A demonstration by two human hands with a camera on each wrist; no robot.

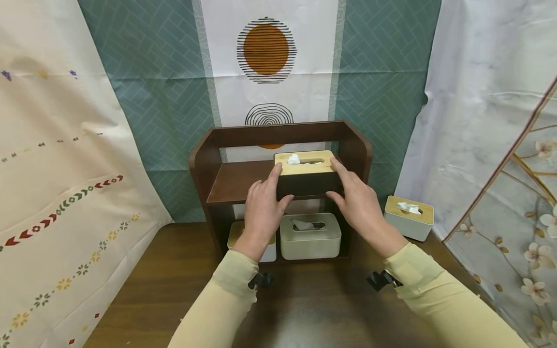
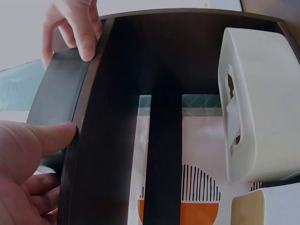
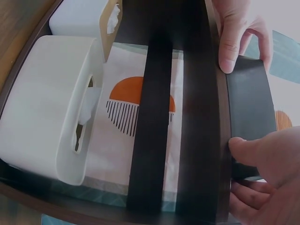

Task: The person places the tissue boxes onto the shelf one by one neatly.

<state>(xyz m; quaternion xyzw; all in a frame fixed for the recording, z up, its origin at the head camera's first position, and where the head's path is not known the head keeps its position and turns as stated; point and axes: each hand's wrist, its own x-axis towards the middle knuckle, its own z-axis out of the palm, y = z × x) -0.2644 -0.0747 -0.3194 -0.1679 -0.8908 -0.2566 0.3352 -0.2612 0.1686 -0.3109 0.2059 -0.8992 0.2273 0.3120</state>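
Observation:
A black tissue box with a light wooden lid and a white tissue in its slot stands at the right part of the upper shelf, its base right at the front edge. My left hand grips its left end, and my right hand holds the right end. Both thumbs lie low on the front, by the shelf edge; the forefingers reach up to the lid. In the left wrist view, the left thumb presses where the box meets the shelf board. The box's back is hidden.
Below, the dark wooden rack holds a cream tissue box and a white one with a wooden lid, partly behind my left hand. Another tissue box, grey-white with a wooden lid, stands right of the rack on the brown table.

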